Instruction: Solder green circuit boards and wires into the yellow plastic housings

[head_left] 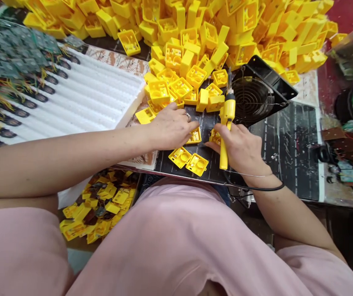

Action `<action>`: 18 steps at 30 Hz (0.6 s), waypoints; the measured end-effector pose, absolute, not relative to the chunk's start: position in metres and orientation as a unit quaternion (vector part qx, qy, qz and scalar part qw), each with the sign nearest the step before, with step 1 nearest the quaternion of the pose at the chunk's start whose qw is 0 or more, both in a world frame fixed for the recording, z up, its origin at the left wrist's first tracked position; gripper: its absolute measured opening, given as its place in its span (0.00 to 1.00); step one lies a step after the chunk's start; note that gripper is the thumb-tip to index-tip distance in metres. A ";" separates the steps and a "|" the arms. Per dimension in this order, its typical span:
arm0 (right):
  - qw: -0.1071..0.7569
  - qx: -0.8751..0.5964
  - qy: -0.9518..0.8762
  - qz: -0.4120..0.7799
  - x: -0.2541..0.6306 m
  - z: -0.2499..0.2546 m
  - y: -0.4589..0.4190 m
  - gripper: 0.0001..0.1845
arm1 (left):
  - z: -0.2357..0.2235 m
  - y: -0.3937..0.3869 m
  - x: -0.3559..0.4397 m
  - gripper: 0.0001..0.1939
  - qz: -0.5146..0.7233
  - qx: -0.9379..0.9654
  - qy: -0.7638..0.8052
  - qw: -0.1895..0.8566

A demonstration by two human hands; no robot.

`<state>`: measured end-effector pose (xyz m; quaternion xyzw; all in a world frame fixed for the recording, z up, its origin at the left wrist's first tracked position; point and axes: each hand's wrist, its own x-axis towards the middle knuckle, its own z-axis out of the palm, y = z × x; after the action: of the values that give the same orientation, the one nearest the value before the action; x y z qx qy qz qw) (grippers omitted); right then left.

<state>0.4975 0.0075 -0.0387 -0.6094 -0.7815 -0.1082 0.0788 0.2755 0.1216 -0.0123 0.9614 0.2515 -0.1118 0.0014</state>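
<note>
My right hand [241,150] grips a yellow soldering iron [226,119] with its tip pointing away from me, and its fingertips touch a small yellow plastic housing [215,136]. My left hand [171,125], with a ring on one finger, rests palm down on the black mat [287,144], fingers on another yellow housing [194,135]. Two more yellow housings [188,160] lie open side up just in front of my hands.
A big heap of yellow housings [225,28] fills the back. A black fan [253,96] stands behind the iron. A white foam tray [86,98] with green circuit boards [6,70] is at left. A bin of yellow parts [102,205] sits below the table edge.
</note>
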 end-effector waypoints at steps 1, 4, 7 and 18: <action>0.083 -0.600 -0.790 -0.095 0.498 -0.040 0.006 0.13 | -0.012 0.120 0.276 0.24 -0.117 0.959 0.257 -0.010; 0.146 -0.536 -0.832 -0.006 0.503 -0.042 0.004 0.14 | -0.009 0.119 0.276 0.27 -0.117 0.955 0.270 -0.023; 0.195 -0.510 -0.836 0.050 0.509 -0.045 0.004 0.16 | -0.009 0.123 0.277 0.22 -0.133 0.951 0.277 -0.026; 0.225 -0.534 -0.812 0.068 0.512 -0.045 -0.007 0.19 | 0.007 0.116 0.275 0.26 -0.126 0.953 0.276 -0.003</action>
<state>0.5115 -0.0068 -0.0449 -0.5339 -0.8122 0.0675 0.2253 0.2754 0.1164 0.0075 0.9529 0.2761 -0.1256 -0.0026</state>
